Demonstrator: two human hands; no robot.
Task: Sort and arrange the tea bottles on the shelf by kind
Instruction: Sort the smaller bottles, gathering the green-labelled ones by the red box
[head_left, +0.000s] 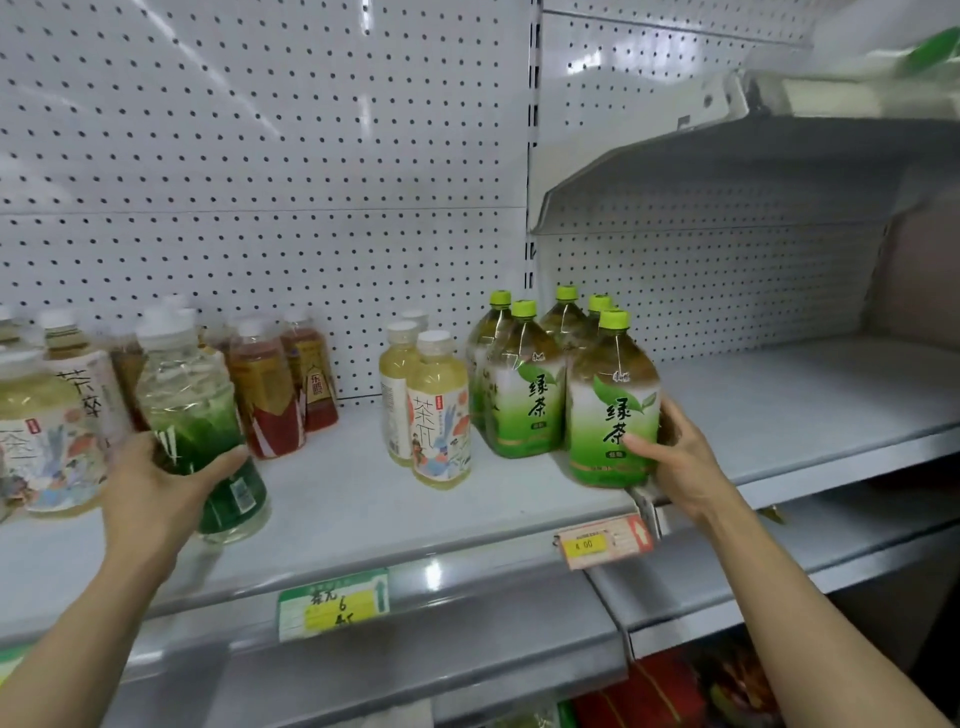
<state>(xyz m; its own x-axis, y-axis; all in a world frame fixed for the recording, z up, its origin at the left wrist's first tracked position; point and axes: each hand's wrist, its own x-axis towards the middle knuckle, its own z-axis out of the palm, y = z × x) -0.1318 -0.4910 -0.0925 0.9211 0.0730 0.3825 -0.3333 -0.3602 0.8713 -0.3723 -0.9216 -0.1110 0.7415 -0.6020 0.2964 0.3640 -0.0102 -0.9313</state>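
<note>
My left hand (156, 483) grips a white-capped bottle with a dark green label (197, 415), blurred, just above the grey shelf (353, 499). My right hand (675, 457) holds the front green-capped green tea bottle (613, 405) at the shelf's front edge. Behind it stand several more green tea bottles (524, 384). Left of them are three pale yellow bottles with illustrated labels (439, 410). Amber bottles with red labels (270, 389) stand at the back left. More pale illustrated bottles (41, 426) crowd the far left.
A white pegboard (260, 156) backs the shelf. The right shelf section (805, 395) carries nothing in view, under an upper shelf (753, 171). Price tags, green (332, 605) and orange (605, 540), hang on the front rail. Red packages (649, 691) lie below.
</note>
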